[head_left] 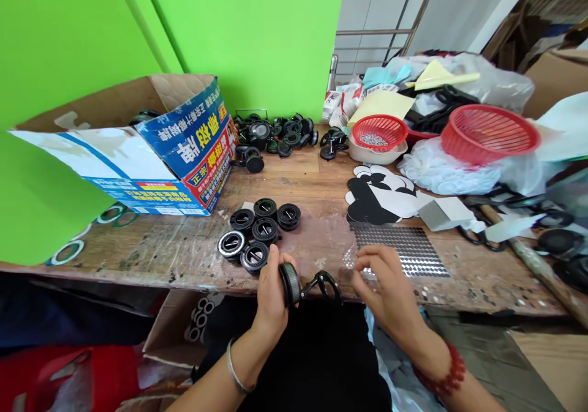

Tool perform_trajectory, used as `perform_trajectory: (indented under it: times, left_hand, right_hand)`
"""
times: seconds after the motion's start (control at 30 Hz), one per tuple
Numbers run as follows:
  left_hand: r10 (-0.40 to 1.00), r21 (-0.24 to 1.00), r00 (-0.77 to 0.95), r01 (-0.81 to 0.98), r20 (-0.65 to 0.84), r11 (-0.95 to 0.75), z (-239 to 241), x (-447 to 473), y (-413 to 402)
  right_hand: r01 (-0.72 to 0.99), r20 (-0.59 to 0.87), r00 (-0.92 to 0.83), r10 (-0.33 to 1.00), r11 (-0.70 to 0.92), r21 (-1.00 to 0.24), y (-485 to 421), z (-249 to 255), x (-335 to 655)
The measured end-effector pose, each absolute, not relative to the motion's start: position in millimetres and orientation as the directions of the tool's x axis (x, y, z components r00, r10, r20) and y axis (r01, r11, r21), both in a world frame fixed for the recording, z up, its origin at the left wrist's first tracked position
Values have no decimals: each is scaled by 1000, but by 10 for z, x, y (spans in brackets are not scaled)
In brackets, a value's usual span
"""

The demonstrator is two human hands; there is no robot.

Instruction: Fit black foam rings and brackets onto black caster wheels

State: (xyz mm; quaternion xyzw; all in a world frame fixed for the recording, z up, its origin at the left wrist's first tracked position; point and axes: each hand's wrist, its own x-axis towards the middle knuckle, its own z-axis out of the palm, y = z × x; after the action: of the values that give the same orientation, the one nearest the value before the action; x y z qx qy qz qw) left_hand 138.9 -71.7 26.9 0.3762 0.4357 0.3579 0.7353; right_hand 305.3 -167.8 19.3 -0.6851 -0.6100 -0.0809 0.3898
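My left hand [274, 292] is closed around a black round mount [290, 284] with a ribbed rim, held above the table's front edge. A jointed arm ending in an open loop [329, 286] sticks out from it to the right. My right hand [383, 280] hovers to the right of that loop, thumb and forefinger curled together; whatever is between the fingertips is too small to make out. Under and behind it lies a shiny sheet of small clear dots [404, 248]. Several black round discs [265, 229] with slotted centres are grouped beyond my left hand.
A blue and white cardboard box [179, 149] stands at the left of the wooden table [316, 194]. Black mounts [280, 133] are heaped against the green wall. Black and white cut-outs [379, 194], red baskets [489, 133], a small grey box [445, 212] and a wooden handle [528, 259] occupy the right.
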Motion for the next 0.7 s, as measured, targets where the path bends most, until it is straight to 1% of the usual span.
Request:
perform_trajectory:
  times: [0.1, 0.17, 0.3, 0.4, 0.5, 0.6, 0.67, 0.7]
  left_hand:
    - [877, 894, 334, -168, -345, 416, 242, 1400, -740]
    - [891, 910, 326, -162, -317, 383, 239, 1406, -751]
    - [910, 932, 316, -156, -267, 328, 246, 1413, -764]
    - [905, 930, 318, -141, -281, 339, 223, 1422, -777]
    - [900, 925, 321, -137, -296, 353, 171, 1435, -795]
    - [902, 924, 308, -139, -302, 356, 131, 1439, -806]
    - [901, 912, 295, -163, -319, 377, 131, 1433, -797]
    - [895, 901, 297, -182, -332, 395, 142, 1428, -786]
  right_hand:
    - [845, 603, 193, 774, 182, -503, -1658, 347, 2675]
    - [814, 597, 178, 782, 225, -536, -1628, 366, 2499]
    - [792, 575, 177, 799, 231, -565, -1585, 306, 2396]
    - [794, 554, 157, 817, 229, -563, -1587, 291, 2419]
    - [798, 561, 133, 817, 247, -549, -1594, 316, 2432]
    - [817, 582, 98, 807, 268, -510, -1611, 346, 2437]
    - [846, 598, 49, 800, 285, -451, -1653, 353, 2444]
    - [865, 604, 6, 797, 299, -403, -1687, 352, 2448]
